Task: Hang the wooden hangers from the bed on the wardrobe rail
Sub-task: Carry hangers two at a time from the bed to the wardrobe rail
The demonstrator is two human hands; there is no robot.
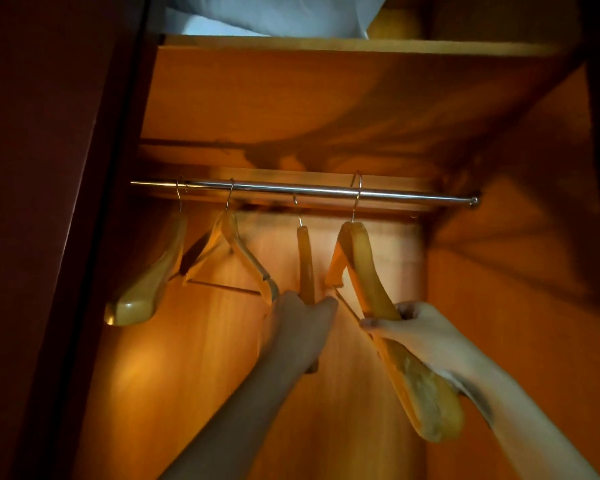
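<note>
A chrome rail (413, 195) runs across the wardrobe. Several wooden hangers hang from it by metal hooks: one at the far left (149, 282), a second with a crossbar (232, 254), a third seen edge-on (305, 261), and a fourth at the right (357, 258). My left hand (302, 327) is closed around the lower part of the third hanger. My right hand (416, 330) grips the near arm of the fourth hanger, whose hook is over the rail.
A shelf (326, 46) sits above the rail with a white pillow (271, 15) on it. A dark wardrobe door (49, 202) stands at the left. The wardrobe's right wall (516, 271) is close to the rail's end bracket (474, 201).
</note>
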